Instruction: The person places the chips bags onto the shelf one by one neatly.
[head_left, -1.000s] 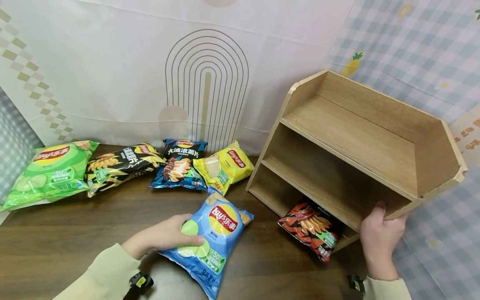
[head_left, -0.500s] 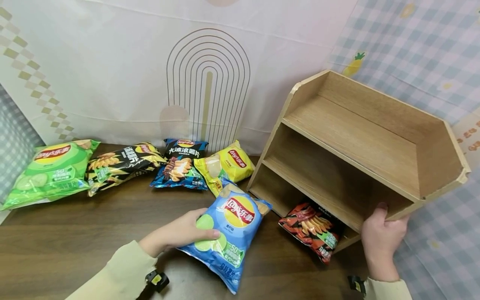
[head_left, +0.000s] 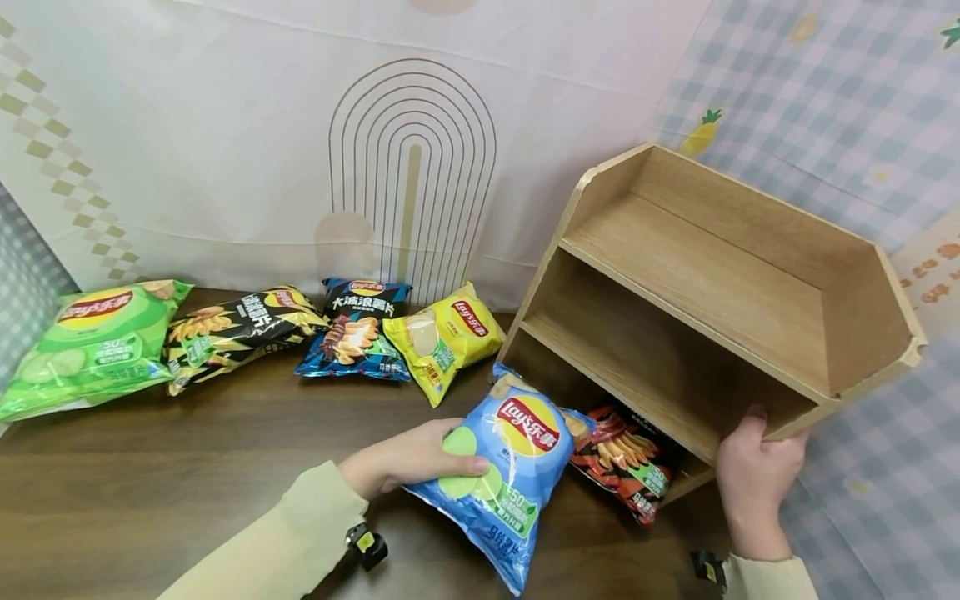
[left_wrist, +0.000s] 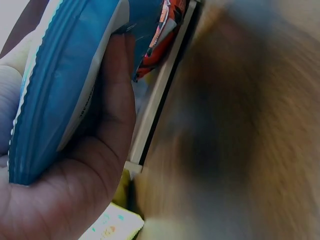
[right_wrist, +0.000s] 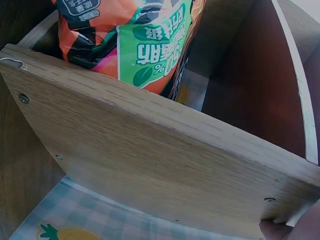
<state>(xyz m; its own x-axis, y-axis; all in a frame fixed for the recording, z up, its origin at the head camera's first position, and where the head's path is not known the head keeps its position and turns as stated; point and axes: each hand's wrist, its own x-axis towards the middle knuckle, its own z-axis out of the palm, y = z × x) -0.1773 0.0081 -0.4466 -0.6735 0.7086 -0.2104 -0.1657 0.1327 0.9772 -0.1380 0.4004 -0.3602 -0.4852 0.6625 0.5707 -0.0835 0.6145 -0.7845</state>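
My left hand (head_left: pixel 423 457) grips a blue bag of chips (head_left: pixel 517 467) by its left side, thumb on the front, fingers behind. In the left wrist view the fingers (left_wrist: pixel 117 95) curl round the back of the bag. The bag's upper right corner overlaps a red-and-black bag of chips (head_left: pixel 626 458), which sits in the bottom compartment of a wooden shelf (head_left: pixel 697 242) and sticks out at the front. My right hand (head_left: pixel 759 483) holds the shelf's right side panel, thumb on the inner side. The right wrist view shows that panel (right_wrist: pixel 150 150) with the red-and-black bag behind it.
Along the back of the wooden table (head_left: pixel 187 467) lie a green bag (head_left: pixel 97 346), a black bag (head_left: pixel 243 333), a dark blue bag (head_left: pixel 358 329) and a yellow bag (head_left: pixel 447 337) of chips. A patterned cloth (head_left: pixel 247 142) hangs behind them. The shelf's middle compartment holds nothing visible.
My left hand has carried the blue bag of chips rightward to the front of the shelf's bottom compartment. My right hand stays on the side panel.
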